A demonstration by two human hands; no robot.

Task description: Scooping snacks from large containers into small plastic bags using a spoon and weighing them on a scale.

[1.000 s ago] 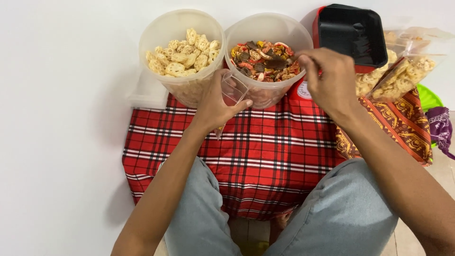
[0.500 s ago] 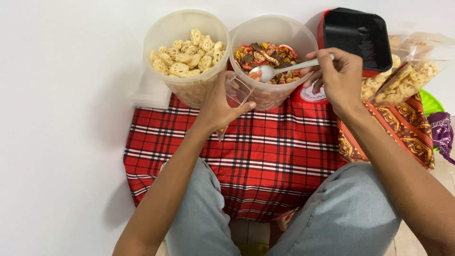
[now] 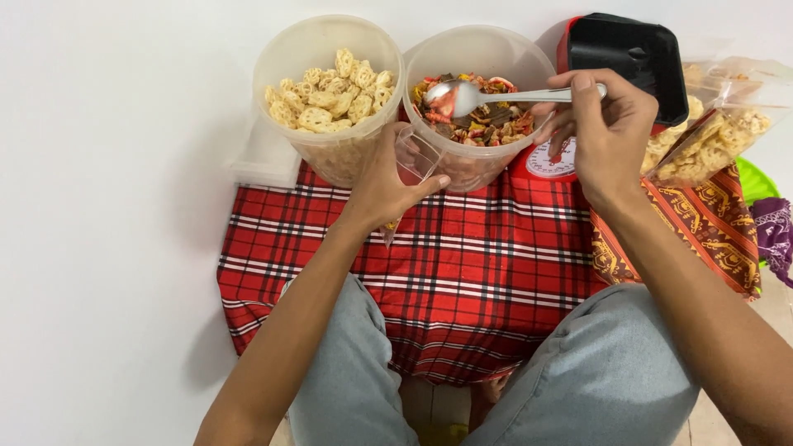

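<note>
— What has changed since half a second back?

— My spoon (image 3: 487, 97) sits much as it did, but the bowl end now rides a touch higher over the right-hand tub (image 3: 479, 107), loaded with a bit of the dark and red mixed snack. My right hand (image 3: 607, 136) has barely shifted; my left hand (image 3: 388, 177) has stayed put.

— Which way does the spoon lie from the bag?

— Take the right-hand tub as the mark. The spoon's long axis runs roughly level across that tub's mouth, handle toward the tub's right rim, bowl over the tub's left half. The small clear bag (image 3: 415, 157) is pressed against the tub's lower left wall, just below and left of the spoon's bowl. My left hand is the nearer one to the bag; the right is well apart from it, beyond the tub's right rim.

— And each grip?

— The right grip is narrow, thumb and fingers pinched on the far end of the spoon's handle. The left grip is curled around the bag, holding its mouth open toward the tub.

— Anything else near the tub?

— To its left, touching or nearly so, stands the tub of pale ring-shaped crackers (image 3: 329, 95). Both tubs stand at the far edge of the red checked cloth (image 3: 462, 272).
</note>
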